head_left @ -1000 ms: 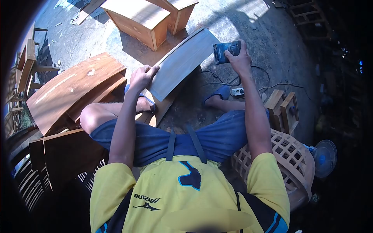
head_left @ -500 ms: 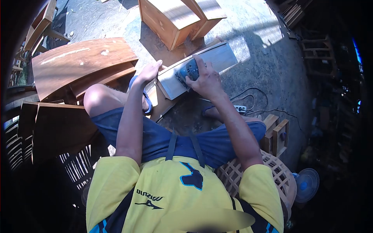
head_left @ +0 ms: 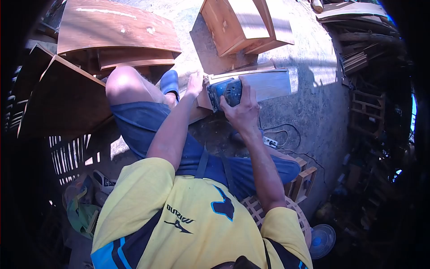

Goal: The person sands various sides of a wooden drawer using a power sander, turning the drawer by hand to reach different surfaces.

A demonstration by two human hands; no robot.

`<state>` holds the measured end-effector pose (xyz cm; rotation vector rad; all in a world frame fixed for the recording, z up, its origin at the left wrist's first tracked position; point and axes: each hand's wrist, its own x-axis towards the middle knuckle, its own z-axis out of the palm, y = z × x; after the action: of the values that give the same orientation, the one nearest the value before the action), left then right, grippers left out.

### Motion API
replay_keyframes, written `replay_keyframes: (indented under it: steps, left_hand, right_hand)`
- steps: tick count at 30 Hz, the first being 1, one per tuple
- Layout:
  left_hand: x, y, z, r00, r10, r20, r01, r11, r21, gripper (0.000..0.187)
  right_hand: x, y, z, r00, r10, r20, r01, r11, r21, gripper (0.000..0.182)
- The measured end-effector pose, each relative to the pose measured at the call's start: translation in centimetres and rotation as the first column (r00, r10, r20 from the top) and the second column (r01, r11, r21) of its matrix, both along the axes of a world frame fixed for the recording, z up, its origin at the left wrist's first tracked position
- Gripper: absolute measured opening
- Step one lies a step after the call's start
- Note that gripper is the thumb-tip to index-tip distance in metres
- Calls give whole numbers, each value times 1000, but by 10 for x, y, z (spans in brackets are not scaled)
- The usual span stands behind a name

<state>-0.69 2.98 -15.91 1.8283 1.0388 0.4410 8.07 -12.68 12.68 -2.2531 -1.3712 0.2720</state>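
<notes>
A long wooden drawer [head_left: 271, 84], box-like with a pale flat face, lies in front of me at the upper middle of the view. Pressed on the left part of that face is a blue-and-black power sander [head_left: 227, 93]. My right hand [head_left: 244, 105] wraps around the sander from its right side, thumb low and fingers over the top. At the drawer's left end, my left hand [head_left: 195, 84] is closed on its edge; the fingertips are partly hidden.
Beyond the drawer stands a wooden cabinet piece [head_left: 235, 29]. Large curved panels [head_left: 118, 29] lie at the upper left. A white power strip [head_left: 270, 141] with cables sits right of my legs, near small wooden frames [head_left: 304, 184] and a fan [head_left: 322, 241].
The sander has moved to the left end of the drawer's face. The drawer now lies more level in view, and the whole view has shifted. Both hands keep their hold.
</notes>
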Motion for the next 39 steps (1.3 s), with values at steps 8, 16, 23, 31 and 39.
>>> replay_keyframes:
  steps: [8, 16, 23, 31, 39]
  left_hand:
    - [-3, -4, 40, 995, 95, -12, -94, 994, 59, 51]
    - [1, -8, 50, 982, 174, 73, -159, 970, -184, 51]
    - [3, -9, 44, 984, 135, 115, -140, 989, 36, 20]
    - [-4, -5, 4, 987, 104, 124, -131, 965, 229, 10]
    - [-1, -1, 11, 980, 143, 136, -169, 964, 205, 16]
  right_hand:
    - [-26, 36, 10, 993, -81, 85, 100, 963, -252, 87]
    - [41, -8, -10, 982, -163, 94, 163, 987, 8, 85]
    - [17, 37, 6, 993, -117, 24, 119, 990, -80, 82]
    - [165, 28, 6, 948, -271, 169, 301, 936, -185, 83]
    - [248, 18, 0, 910, -350, 224, 398, 888, -230, 84]
